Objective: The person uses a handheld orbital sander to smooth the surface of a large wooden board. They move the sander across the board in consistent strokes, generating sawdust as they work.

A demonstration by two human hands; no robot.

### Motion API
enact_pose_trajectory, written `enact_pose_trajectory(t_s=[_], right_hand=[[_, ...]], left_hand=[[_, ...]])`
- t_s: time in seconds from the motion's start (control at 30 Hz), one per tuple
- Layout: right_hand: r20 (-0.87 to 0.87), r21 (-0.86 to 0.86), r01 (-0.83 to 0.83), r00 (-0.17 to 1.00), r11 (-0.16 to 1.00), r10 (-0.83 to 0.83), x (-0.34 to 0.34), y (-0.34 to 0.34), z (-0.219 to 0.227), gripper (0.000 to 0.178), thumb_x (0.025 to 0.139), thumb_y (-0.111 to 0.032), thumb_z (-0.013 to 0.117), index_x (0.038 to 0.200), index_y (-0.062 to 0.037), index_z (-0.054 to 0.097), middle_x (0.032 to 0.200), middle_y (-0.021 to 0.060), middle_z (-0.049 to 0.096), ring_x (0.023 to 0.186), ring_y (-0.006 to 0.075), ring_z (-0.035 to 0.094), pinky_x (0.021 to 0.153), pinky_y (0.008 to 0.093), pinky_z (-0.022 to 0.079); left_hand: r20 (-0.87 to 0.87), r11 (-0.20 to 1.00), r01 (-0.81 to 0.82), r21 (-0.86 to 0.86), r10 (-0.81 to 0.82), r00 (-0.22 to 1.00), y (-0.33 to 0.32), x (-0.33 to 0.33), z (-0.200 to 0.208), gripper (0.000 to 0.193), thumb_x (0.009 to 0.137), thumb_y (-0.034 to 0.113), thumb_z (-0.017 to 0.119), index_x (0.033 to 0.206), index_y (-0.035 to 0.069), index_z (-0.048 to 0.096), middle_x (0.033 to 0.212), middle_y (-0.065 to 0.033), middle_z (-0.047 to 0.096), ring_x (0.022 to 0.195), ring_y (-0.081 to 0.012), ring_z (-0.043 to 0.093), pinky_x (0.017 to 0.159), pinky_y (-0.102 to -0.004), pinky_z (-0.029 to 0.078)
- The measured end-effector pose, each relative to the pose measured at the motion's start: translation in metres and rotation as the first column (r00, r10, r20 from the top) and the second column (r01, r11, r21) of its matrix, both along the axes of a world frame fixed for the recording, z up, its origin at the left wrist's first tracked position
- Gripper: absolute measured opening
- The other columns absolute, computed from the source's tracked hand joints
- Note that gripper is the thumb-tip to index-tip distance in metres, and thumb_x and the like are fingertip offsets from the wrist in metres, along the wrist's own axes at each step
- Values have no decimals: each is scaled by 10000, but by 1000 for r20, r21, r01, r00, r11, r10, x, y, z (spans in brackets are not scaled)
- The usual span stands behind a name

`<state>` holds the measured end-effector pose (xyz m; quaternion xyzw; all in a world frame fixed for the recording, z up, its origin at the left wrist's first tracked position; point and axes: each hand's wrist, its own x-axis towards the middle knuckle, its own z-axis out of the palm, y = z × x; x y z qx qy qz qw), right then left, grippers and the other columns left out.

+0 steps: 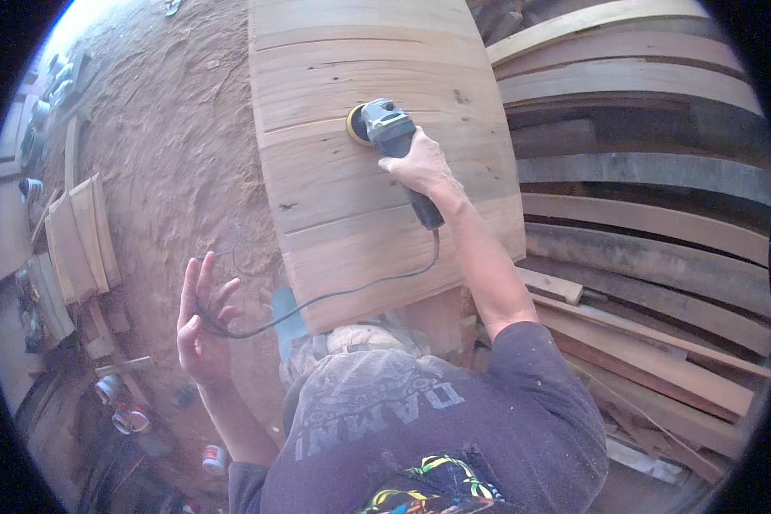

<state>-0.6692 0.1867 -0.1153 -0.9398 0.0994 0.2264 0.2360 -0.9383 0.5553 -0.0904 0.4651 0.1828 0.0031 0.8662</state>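
Note:
My right hand (423,165) is wrapped round the dark body of an angle grinder (391,122) with a grey head. Its round, yellow-edged pad (357,125) sits at the surface of a wide wooden panel (334,193). The panel is pale, with dark knots and long cracks or seams across it. From the grinder's rear end a dark power cord (351,292) curves over the panel's near edge toward my left hand (201,321). That hand is raised left of the panel, fingers spread, with the cord crossing it at the thumb. I cannot tell whether the thumb presses on the cord.
Long boards (651,167) lie stacked along the right side, close to the panel. Sawdust-covered ground (180,128) stretches along the left. Farther left are short wood pieces (81,236) and several cans, one a white and red can (215,460).

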Motion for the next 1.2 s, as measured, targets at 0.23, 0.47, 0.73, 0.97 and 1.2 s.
enact_pose_trajectory(t_s=[0.23,0.47,0.73,0.97,1.2], right_hand=[[106,4,58,993,998,-58,17,-75,-6,752,776,-333,897,1380,39,647,1276,314,772,1235,454,752,1087,492,599],[101,-28,157,983,987,-154,28,-158,-9,693,766,-340,896,1328,20,709,1250,279,795,1213,418,771,1061,468,604],[240,27,232,943,972,-231,35,-252,-28,609,748,-290,947,1234,31,770,1147,225,825,1031,321,817,925,413,631],[177,47,310,933,949,-314,48,-306,-32,610,734,-292,969,1219,29,785,1123,198,827,1024,300,811,933,415,631],[297,378,266,872,887,-389,39,-309,-36,447,856,-282,936,1176,-8,789,1066,119,806,872,208,764,797,399,629]], left_hand=[[-5,993,107,-41,-107,994,-44,34,2,962,961,336,593,1767,-57,244,1782,-343,326,1384,-425,667,982,-430,661],[-39,972,225,-73,-229,973,-82,60,0,976,963,382,658,1755,-53,291,1771,-337,352,1363,-438,681,991,-445,660],[-82,941,331,-69,-336,938,-110,82,0,952,961,377,627,1755,-42,309,1778,-327,351,1374,-405,684,1013,-443,656],[-112,937,345,-59,-350,930,-127,84,1,949,963,386,638,1749,-42,324,1773,-327,361,1364,-406,698,1000,-421,665],[-92,962,261,-83,-268,959,-118,60,13,943,972,380,638,1753,-39,316,1784,-314,351,1382,-426,679,1058,-468,636]])
